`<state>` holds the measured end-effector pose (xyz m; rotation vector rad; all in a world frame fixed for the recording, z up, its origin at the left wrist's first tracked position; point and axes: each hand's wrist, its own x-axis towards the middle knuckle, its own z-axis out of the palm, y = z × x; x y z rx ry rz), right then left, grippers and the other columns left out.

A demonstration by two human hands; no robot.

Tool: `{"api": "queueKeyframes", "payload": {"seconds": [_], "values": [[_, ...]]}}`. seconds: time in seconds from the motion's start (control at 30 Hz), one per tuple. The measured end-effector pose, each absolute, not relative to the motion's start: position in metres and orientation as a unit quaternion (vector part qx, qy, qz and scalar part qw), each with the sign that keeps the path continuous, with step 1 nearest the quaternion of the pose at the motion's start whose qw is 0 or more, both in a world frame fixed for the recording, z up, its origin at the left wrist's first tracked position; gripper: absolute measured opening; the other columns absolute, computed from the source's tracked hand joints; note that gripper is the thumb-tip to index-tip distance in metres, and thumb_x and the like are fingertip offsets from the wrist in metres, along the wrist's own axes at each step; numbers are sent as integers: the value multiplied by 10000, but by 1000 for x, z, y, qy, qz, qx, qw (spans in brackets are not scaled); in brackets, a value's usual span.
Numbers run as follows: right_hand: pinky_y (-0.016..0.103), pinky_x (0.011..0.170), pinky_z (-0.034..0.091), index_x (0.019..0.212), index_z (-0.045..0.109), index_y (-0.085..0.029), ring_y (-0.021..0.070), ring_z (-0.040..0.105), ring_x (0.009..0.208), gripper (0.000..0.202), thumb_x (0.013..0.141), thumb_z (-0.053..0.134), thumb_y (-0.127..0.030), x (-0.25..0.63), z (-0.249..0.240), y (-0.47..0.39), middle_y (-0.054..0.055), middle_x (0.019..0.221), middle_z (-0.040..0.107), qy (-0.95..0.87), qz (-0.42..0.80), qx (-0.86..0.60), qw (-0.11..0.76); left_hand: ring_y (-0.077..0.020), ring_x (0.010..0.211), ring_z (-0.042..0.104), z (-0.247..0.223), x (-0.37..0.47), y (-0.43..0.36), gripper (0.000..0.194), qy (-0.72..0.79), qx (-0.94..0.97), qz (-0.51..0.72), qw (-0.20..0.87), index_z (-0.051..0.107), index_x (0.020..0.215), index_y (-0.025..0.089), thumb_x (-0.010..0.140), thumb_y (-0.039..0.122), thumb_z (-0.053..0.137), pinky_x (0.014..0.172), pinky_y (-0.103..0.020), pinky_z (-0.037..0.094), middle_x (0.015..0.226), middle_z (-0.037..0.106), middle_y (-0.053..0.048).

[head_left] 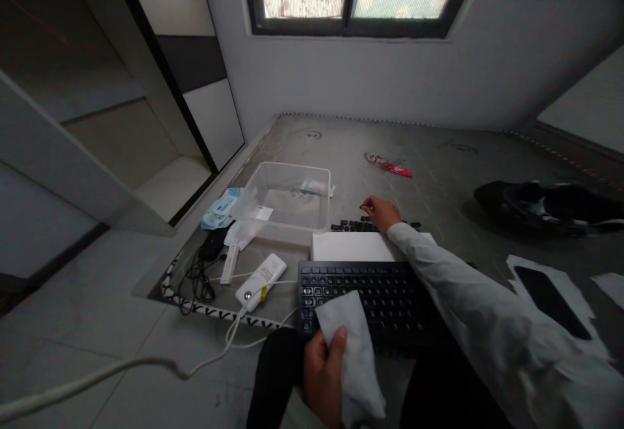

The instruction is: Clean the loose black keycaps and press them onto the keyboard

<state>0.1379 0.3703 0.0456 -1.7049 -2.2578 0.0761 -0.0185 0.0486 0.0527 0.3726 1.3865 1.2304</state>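
Note:
In my left hand (324, 370), low in the view, a white wipe (351, 344) is pinched between thumb and fingers. It hangs over the near left part of a black keyboard (390, 292), which shows bare spots where keycaps are off. My right hand (383, 213) reaches beyond the keyboard, fingertips pinched around a small black keycap (363, 207). Below that hand lie rows of loose black keycaps (348, 225) on the grey mattress. Between them and the keyboard is a flat white box (355, 247), partly covered by my right sleeve.
Left of the keycaps stands a clear plastic bin (287, 221). Near it lie a blue wipes packet (220, 211), a white power strip (260, 281) with cables, and a black mouse (214, 244). A red packet (392, 168), black bag (546, 205) and phone (550, 299) lie farther right.

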Motion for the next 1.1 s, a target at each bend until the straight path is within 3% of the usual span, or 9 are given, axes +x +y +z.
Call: {"api": "queueKeyframes", "payload": {"seconds": [0.13,0.33,0.5,0.57,0.73,0.97,1.1], "values": [[252,657,373,872,566,-208,155,561,696,192,779,483,-354,148,83,302,32,763,639,-814,70,-543,196,-203,709,593,59,-14,46,412,561,188,559,581,654,835,87,633,444,612,600,-246,446,757,675,-91],[295,731,399,832,576,-235,175,560,745,195,760,482,-389,160,125,173,19,808,626,-780,166,-500,338,-210,737,592,53,-9,36,405,582,263,578,509,666,790,87,620,452,620,624,-245,445,728,678,-73],[290,636,428,793,583,-245,196,566,723,176,729,516,-395,153,95,76,18,767,616,-688,313,-509,413,-214,679,592,56,-1,21,434,577,314,594,464,681,750,77,603,480,617,599,-252,443,630,665,-57],[311,685,438,767,590,-243,209,562,773,156,717,531,-379,147,78,51,31,793,597,-672,343,-493,434,-197,612,578,60,4,14,433,582,321,596,450,681,694,73,593,490,619,555,-245,434,560,640,-45],[347,797,424,720,611,-241,233,522,939,135,685,563,-363,139,71,27,50,953,554,-694,357,-441,443,-154,452,510,68,17,-3,483,561,328,606,458,686,632,76,494,538,659,436,-238,396,460,592,-24],[375,838,421,699,613,-197,230,550,915,226,651,603,-418,141,66,22,80,960,585,-625,418,-422,508,-252,651,617,61,20,-4,683,416,148,656,612,692,731,91,426,693,583,527,-315,464,721,675,-139],[363,853,419,683,608,-178,236,554,945,274,590,657,-431,140,65,14,94,1049,567,-588,487,-404,504,-236,622,613,65,19,-9,606,477,235,647,547,689,699,65,453,616,635,593,-326,470,636,671,-115]]}}
